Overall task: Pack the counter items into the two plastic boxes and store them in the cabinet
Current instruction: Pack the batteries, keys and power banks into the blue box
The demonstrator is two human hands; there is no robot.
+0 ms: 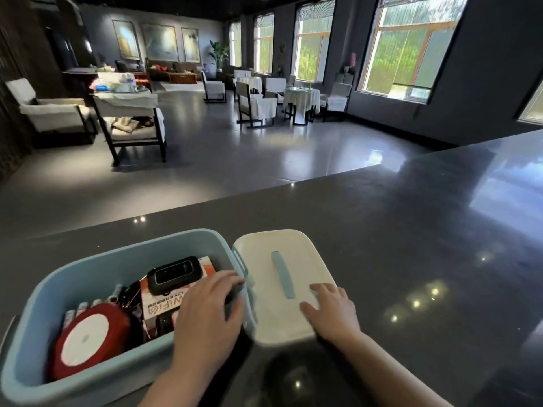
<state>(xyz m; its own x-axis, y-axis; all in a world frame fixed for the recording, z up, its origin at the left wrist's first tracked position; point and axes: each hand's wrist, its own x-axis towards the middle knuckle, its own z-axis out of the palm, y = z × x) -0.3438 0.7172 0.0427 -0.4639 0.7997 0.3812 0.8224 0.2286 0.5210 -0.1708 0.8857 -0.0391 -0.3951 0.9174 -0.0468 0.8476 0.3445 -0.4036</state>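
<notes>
Blue box (88,277) at counter (411,230) edge, left hand (205,315) fingers spread inside; right hand (332,312) flat on lid (264,259).

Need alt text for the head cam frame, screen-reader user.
A person's left hand reaches into an open blue plastic box on a dark counter, while the right hand rests flat on the white lid lying beside it. The box holds a black device, an orange carton and a red round case.

Open, packed blue box (88,268) on counter (411,230), white lid (264,254) beside.
</notes>
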